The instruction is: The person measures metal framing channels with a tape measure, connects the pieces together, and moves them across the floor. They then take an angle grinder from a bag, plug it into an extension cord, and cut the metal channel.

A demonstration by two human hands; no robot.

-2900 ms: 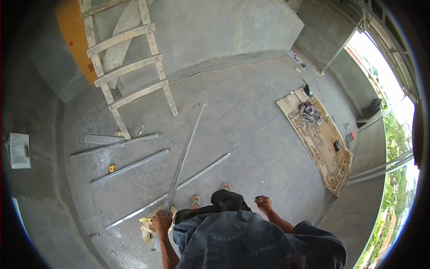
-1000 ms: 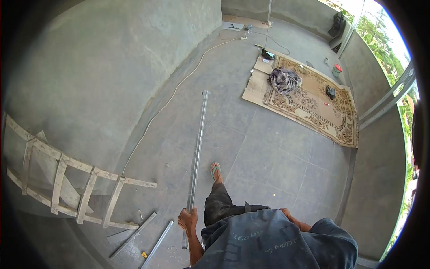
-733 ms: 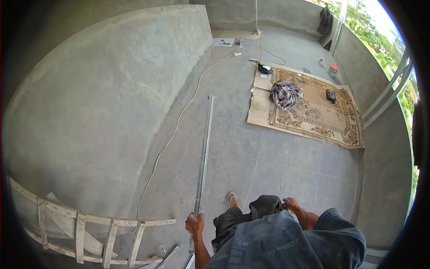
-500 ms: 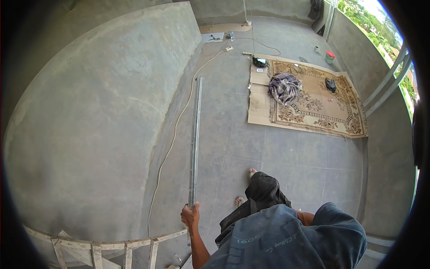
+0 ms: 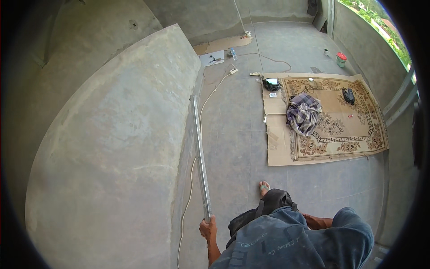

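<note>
Left hand (image 5: 208,227) fingers closed around the near end of a long metal channel (image 5: 200,157), which runs forward from them beside the grey wall (image 5: 112,148) | right hand (image 5: 309,219) mostly hidden, fingers' state cannot be told | patterned rug (image 5: 354,121) well beyond on the floor (image 5: 233,134)

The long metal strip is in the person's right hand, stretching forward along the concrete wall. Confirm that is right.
Not quite. The head view shows the long metal strip gripped at its near end by the left hand, not the right. It does stretch forward along the concrete wall.
</note>
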